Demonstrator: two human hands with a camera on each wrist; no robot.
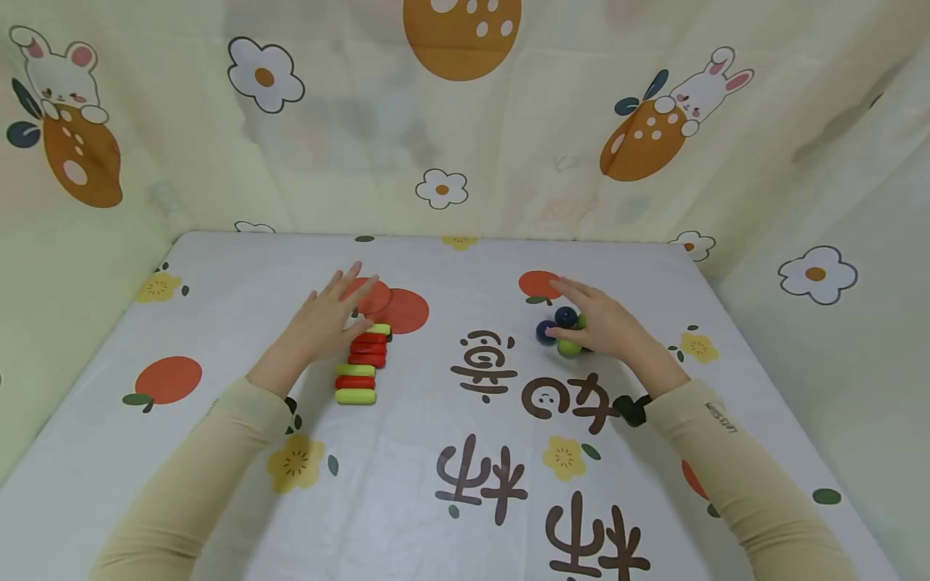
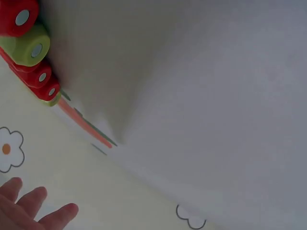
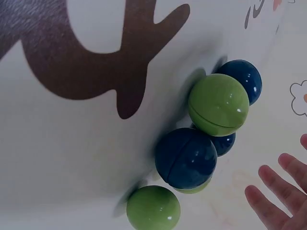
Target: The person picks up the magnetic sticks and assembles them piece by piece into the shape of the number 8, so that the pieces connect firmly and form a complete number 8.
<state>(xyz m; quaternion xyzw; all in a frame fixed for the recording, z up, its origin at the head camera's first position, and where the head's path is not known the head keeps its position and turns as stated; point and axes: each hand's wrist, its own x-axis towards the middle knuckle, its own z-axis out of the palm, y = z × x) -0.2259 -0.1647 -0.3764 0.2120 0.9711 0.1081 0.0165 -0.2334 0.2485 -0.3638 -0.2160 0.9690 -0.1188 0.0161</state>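
Red and yellow-green magnetic rods lie side by side in a column left of centre, among them a red rod [image 1: 355, 382] and a yellow-green rod [image 1: 356, 396]. Pale metal discs show on their ends, as on the nearer yellow-green rod [image 2: 37, 50]. The left hand [image 1: 320, 324] hovers at the column's far end with fingers spread, its thumb close to the last rod. On the right, dark blue balls [image 3: 186, 158] and green balls [image 3: 218, 104] sit clustered. Over them is the right hand [image 1: 609, 324], fingers extended and apart; whether its thumb touches a ball I cannot tell.
A white printed cloth [image 1: 407, 452] with fruit, flowers and brown characters covers the table. Patterned curtains [image 1: 349, 145] enclose the back and sides. A black object [image 1: 630, 410] shows at the right wrist.
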